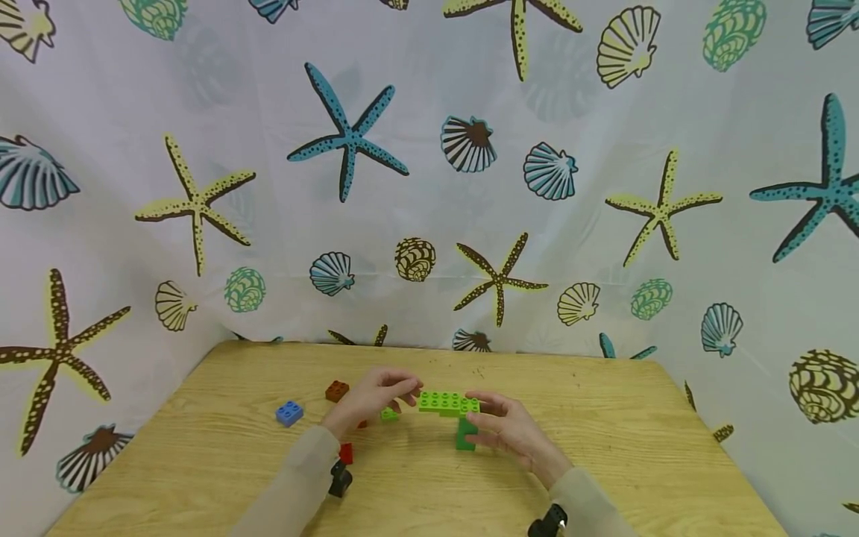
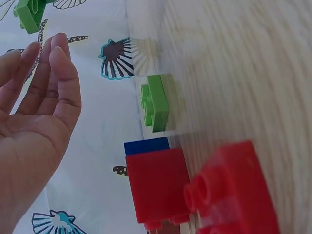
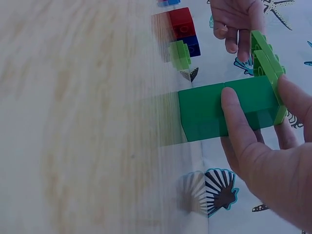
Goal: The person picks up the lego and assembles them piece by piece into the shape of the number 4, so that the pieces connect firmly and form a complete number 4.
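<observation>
Smooth plastic bricks (image 3: 209,113) on wood-grained table (image 1: 604,418).

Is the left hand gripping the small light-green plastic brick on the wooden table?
No, in the left wrist view, the small brick rests on the table, apart from the left hand.

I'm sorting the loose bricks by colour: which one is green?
The light green brick on the table by the left hand; other loose ones are red, blue or brown.
</observation>
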{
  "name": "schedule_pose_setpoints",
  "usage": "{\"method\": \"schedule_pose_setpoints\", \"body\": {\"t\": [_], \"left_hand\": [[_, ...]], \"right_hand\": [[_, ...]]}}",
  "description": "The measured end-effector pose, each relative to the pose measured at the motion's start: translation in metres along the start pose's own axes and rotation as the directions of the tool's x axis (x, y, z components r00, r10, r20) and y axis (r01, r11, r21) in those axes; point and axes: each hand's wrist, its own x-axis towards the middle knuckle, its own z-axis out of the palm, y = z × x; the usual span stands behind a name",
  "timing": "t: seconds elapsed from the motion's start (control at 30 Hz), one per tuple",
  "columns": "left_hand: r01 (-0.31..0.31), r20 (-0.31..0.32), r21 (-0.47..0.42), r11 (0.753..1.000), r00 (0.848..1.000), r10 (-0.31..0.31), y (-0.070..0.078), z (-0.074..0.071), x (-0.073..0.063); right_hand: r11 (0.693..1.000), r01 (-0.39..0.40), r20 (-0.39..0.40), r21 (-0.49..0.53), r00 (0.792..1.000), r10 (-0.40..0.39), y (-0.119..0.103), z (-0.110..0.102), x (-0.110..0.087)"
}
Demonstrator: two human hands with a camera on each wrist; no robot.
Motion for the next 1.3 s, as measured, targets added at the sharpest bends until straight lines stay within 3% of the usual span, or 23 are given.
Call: {"method": "schedule_pose_setpoints", "body": {"t": [0.47,0.63,0.77,0.9,1.13,1.3], "left_hand": [[0.047,-0.017,0.081,0.996,0.999,-0.046,0.002,-0.012,-0.022],[-0.015,0.033,0.138,0.990,0.999,0.011,-0.001,-0.019,-0.030],[-0.039,0.093,0.125,0.991,0.995,0.027,-0.003,-0.026,-0.037],[-0.014,0.161,0.101,0.995,0.987,-0.002,-0.007,-0.033,-0.043],[0.060,0.238,0.185,0.981,0.966,-0.104,-0.014,-0.047,-0.059],[0.070,0.267,0.200,0.977,0.956,-0.124,-0.021,-0.055,-0.069]], "right_hand": [[1.000,0.000,0.004,0.026,1.000,0.000,0.002,0.000,-0.002],[1.000,-0.005,0.005,0.028,1.000,0.005,0.001,0.001,-0.001],[1.000,-0.004,0.009,0.021,1.000,0.004,-0.001,0.002,-0.002],[1.000,-0.005,0.009,0.016,1.000,0.005,-0.003,0.001,-0.002],[1.000,-0.008,0.018,0.011,1.000,0.008,-0.004,0.001,-0.004],[1.000,-0.008,0.019,0.008,1.000,0.007,-0.002,0.002,-0.003]]}}
